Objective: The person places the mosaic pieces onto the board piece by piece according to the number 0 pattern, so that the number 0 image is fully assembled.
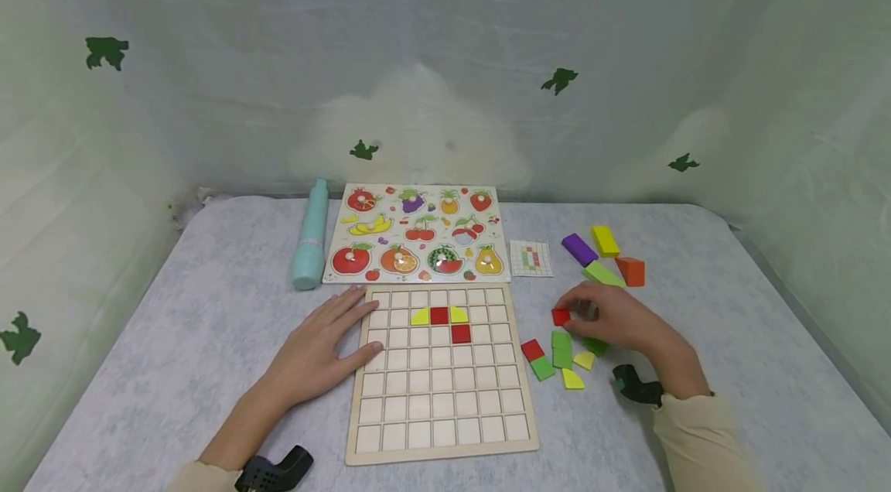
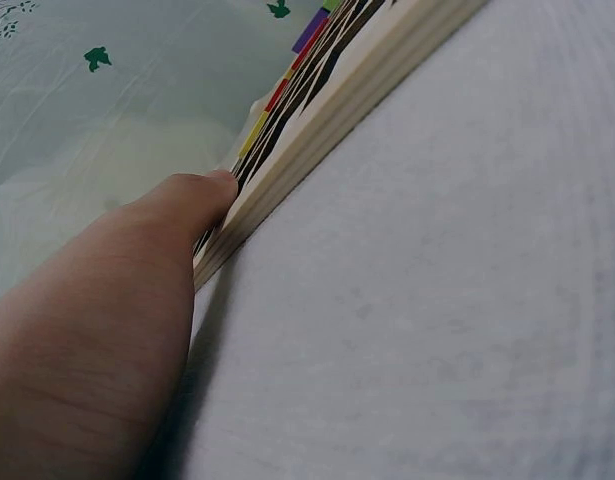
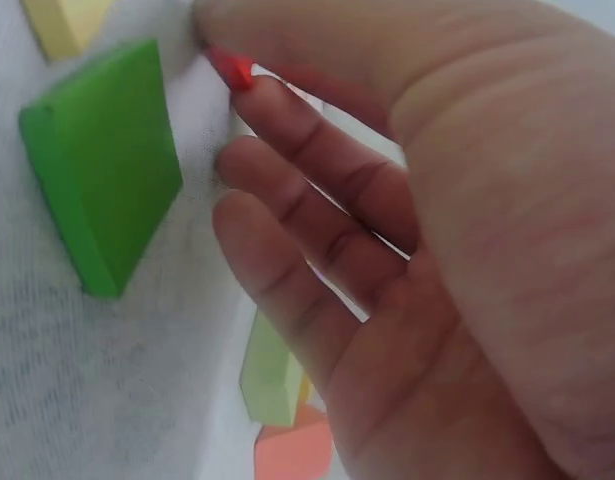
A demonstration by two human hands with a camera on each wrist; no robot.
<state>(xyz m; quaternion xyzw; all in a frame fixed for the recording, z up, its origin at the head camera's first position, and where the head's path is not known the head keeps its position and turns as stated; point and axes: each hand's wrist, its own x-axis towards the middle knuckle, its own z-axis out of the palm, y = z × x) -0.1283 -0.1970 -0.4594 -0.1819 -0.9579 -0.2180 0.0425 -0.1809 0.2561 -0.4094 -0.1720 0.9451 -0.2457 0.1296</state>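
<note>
Pale gray tablecloth [image 1: 181, 337] under it all, and just right of the wooden grid board [image 1: 442, 454] the right hand [image 1: 619, 316] has a small red square tile [image 1: 560, 317] in a pinch grip. Green tiles [image 1: 561, 358] and yellow tiles [image 1: 572, 380] lie loose right by it. Left hand [image 1: 316, 353] is relaxed, fingers spread, resting on the board's left edge. Behind that: fruit puzzle [image 1: 443, 239], teal bottle-shaped thing [image 1: 312, 240] left of it, pattern card [image 1: 531, 258] right.
</note>
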